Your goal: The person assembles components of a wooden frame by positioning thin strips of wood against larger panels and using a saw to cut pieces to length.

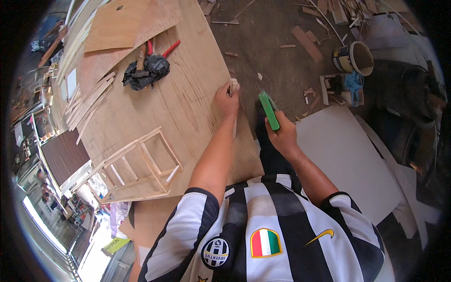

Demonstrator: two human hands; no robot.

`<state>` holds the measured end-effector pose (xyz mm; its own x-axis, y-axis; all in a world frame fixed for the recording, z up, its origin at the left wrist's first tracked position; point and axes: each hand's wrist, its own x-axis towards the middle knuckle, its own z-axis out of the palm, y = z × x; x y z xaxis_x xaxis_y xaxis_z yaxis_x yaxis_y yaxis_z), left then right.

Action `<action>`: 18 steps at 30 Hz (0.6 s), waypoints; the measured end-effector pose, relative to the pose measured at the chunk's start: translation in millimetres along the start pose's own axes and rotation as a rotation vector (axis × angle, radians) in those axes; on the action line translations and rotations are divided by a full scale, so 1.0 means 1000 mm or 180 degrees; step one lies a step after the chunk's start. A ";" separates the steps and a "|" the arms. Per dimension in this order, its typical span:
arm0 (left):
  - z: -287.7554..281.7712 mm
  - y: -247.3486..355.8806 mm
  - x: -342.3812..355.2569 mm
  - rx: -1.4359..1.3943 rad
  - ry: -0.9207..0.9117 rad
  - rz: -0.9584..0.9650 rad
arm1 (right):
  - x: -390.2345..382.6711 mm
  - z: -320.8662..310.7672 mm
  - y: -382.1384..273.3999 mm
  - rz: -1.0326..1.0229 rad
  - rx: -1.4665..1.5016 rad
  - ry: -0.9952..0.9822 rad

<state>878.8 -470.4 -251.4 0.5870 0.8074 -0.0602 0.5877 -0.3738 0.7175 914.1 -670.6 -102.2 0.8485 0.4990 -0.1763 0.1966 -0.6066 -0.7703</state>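
Observation:
At the right edge of the plywood tabletop, my left hand is closed around a narrow wooden strip. Part of the strip runs beneath my wrist and forearm. To the right, past the table edge, my right hand grips the green handle of a handsaw. Its blade is hard to make out against the dark floor. The saw and the strip are apart. A slatted wooden frame lies on the table, left of my left forearm.
A black plastic bag lies on the table with red-handled pliers and a hammer. Thin wood strips and plywood sheets lie farther left. Offcuts, a bucket and a white panel are on the floor.

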 end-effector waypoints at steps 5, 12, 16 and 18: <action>-0.048 0.007 0.006 -0.1710 -0.0422 -0.0850 | -0.007 -0.008 0.017 -0.0744 -0.0481 -0.0149; -0.085 -0.001 -0.007 -0.2462 -0.0089 -0.1483 | 0.005 -0.017 0.010 -0.1829 -0.0807 -0.0447; -0.102 -0.002 -0.020 -0.3378 0.0096 -0.2100 | 0.012 -0.009 0.009 -0.2683 -0.1048 -0.0640; -0.108 -0.014 -0.028 -0.3237 0.0179 -0.2148 | 0.014 0.000 0.011 -0.3000 -0.1158 -0.0727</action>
<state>793.7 -438.9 -185.4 0.2929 0.7293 -0.6183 0.0470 0.6350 0.7711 928.3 -670.8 -113.3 0.1674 0.9508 0.2608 0.9015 -0.0405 -0.4309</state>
